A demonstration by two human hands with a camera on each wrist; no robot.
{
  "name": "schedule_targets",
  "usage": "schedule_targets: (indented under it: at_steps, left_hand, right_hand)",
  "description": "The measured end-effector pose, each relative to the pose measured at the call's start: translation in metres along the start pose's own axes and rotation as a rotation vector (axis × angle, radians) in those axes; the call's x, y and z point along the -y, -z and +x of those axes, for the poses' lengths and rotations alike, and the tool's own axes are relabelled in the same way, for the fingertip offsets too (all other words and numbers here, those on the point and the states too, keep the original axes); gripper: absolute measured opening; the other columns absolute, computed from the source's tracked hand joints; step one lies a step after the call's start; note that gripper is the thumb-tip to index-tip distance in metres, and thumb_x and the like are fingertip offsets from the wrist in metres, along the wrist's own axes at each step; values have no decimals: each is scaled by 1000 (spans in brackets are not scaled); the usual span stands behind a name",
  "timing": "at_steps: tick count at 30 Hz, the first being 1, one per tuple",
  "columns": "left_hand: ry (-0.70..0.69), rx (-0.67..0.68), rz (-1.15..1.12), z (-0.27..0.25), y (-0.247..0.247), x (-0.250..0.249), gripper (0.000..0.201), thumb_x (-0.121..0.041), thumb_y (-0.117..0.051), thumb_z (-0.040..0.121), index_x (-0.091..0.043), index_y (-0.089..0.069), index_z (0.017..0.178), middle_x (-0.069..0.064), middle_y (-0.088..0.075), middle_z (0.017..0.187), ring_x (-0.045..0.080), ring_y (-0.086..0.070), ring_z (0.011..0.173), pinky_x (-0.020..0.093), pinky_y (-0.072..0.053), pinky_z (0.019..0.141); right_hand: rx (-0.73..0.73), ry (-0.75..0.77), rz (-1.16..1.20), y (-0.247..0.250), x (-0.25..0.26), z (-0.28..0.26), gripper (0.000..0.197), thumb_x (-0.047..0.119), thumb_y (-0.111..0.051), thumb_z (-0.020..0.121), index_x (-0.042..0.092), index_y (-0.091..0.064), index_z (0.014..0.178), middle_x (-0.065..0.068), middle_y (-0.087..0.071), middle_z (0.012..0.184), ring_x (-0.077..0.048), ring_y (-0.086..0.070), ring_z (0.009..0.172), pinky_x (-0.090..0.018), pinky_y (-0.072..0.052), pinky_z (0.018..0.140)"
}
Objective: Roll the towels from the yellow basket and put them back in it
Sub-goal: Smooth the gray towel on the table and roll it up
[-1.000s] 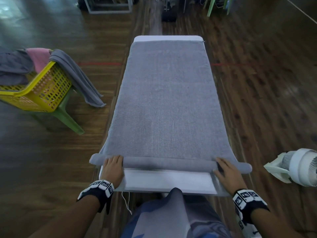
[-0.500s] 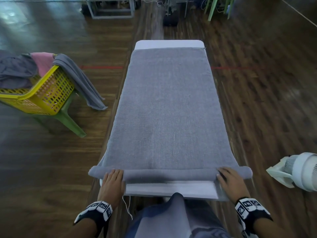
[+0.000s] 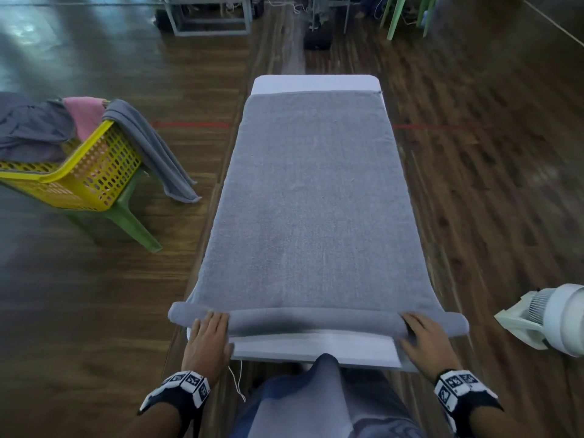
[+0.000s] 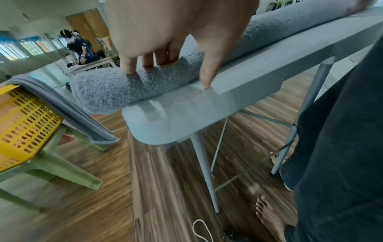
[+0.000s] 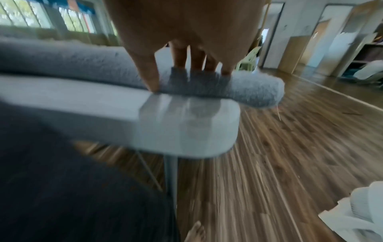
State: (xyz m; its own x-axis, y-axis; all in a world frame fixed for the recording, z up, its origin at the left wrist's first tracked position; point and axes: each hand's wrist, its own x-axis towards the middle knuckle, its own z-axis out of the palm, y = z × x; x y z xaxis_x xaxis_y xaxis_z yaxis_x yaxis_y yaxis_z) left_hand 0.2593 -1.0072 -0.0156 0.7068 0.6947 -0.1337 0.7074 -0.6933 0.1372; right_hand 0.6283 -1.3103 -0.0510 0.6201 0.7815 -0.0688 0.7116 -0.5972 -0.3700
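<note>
A grey towel (image 3: 316,200) lies spread along a narrow white surface (image 3: 316,83), its near end wound into a roll (image 3: 316,320) that runs between the two hands and sticks out past each of them. The left hand (image 3: 208,336) lies flat on the roll's left part, fingers (image 4: 145,63) straight and pressing into the pile, thumb tip down on the bare surface behind the roll. The right hand (image 3: 425,339) presses the right part the same way, fingers (image 5: 180,55) straight and spread. Well off to the left of the left hand, a yellow basket (image 3: 91,172) sits on a green chair (image 3: 126,216), holding grey and pink towels, one grey towel (image 3: 151,147) draped over its rim.
</note>
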Motion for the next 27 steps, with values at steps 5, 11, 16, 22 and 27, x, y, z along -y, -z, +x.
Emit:
schedule_targets:
  at_steps: [5,11,16,22,27]
  left_hand:
    - [-2,2,-4,5,5,6,21,-25,-59,69,-21,-66,88,-4,-66,86,20,-62,81,40,-49,81]
    - [15,-40,-3,21,3,-2,42,-20,-42,80,-8,-64,113,9,-67,110,28,-63,105,48,-48,96]
    - [-21,5,-89,4,7,-4,34,-10,-75,62,-16,-67,94,-1,-68,91,21,-65,85,41,-53,81]
    - [20,-26,-59,28,8,-2,49,-26,-28,88,-11,-58,123,7,-62,122,30,-57,116,48,-42,100]
    - [-64,57,-11,11,3,-2,51,-20,-76,66,-7,-64,114,8,-67,111,29,-63,106,47,-48,94]
  right_hand:
    - [31,-107,-118,-1,4,-12,36,17,-79,60,21,-70,95,-1,-65,88,-29,-63,80,-43,-48,71]
    - [-96,-49,-69,19,16,16,26,17,-60,88,14,-66,113,-6,-66,114,-26,-63,104,-43,-50,90]
    - [23,-108,-82,7,9,-8,40,12,-80,59,22,-68,96,2,-69,94,-26,-66,86,-40,-50,73]
    - [-63,-86,-156,22,8,26,26,24,-50,87,20,-68,105,-1,-68,106,-24,-64,96,-44,-48,86]
    - [30,-29,-120,6,10,-1,48,18,-78,63,16,-66,110,-4,-67,105,-29,-65,95,-45,-52,82]
